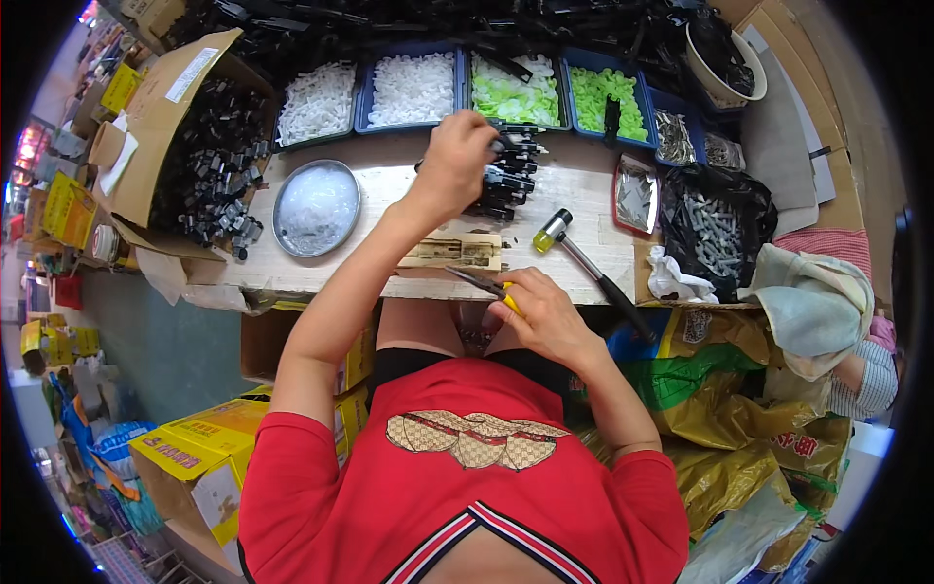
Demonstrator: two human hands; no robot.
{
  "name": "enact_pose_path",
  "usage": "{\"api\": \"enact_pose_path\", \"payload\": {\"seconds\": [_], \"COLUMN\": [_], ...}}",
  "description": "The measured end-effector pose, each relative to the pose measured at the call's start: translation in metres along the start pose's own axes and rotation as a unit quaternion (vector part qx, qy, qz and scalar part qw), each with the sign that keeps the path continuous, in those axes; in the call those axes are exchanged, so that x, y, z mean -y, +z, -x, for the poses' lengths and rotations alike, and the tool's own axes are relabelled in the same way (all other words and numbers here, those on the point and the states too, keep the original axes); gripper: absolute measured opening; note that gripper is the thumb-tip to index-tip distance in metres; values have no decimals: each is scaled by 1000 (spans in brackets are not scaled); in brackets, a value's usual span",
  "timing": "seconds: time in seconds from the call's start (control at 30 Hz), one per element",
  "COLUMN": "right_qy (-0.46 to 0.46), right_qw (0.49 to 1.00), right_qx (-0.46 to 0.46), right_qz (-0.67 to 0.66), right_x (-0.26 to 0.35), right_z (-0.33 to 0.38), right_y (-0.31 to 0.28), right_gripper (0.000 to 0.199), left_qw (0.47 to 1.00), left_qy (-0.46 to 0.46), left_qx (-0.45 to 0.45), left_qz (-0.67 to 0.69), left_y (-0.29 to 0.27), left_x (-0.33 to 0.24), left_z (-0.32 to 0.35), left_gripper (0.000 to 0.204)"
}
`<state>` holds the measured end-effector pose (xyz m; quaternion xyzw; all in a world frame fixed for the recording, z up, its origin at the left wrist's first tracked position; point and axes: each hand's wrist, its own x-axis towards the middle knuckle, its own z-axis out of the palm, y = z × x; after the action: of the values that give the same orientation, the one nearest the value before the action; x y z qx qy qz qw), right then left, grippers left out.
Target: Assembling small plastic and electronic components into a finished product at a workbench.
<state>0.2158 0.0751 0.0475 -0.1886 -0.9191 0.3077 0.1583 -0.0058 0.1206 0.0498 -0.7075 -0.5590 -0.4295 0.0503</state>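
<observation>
My left hand reaches across the wooden worktop and closes on a black plastic part at the top of a stack of the same black parts. My right hand rests at the near edge of the worktop, gripping yellow-handled pliers whose dark jaws point left. A small wooden jig block lies between the two hands. A mallet with a yellowish head and black handle lies just right of the block.
Blue trays of white pieces and green pieces line the back. A round metal dish sits left, next to a cardboard box of black parts. A black bag of bolts, a small metal tray and cloths lie right.
</observation>
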Motion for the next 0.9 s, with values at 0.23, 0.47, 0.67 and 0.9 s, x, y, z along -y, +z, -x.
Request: {"api": "enact_pose_path", "payload": {"seconds": [0.23,0.47,0.67,0.9], "right_qy": [31,1,1,2], "right_qw": [995,998,1000,1000], "right_qx": [-77,-35,-20,19], "right_qz": [-56,-44,-22,-9], "right_x": [3,19,26,22], "right_z": [-21,-43,-46,-44], "right_y": [-6,4,4,7], "right_gripper": [24,24,24,24], "left_qw": [774,851,894,925], "left_qy": [-352,-385,-358,-315], "left_qx": [-28,-35,-35,-26], "left_qz": [525,355,267,208], "left_y": [-83,-80,-82,-83], "left_x": [-32,-59,-64,-60], "left_z": [52,107,107,111], "left_gripper": [34,26,25,23]}}
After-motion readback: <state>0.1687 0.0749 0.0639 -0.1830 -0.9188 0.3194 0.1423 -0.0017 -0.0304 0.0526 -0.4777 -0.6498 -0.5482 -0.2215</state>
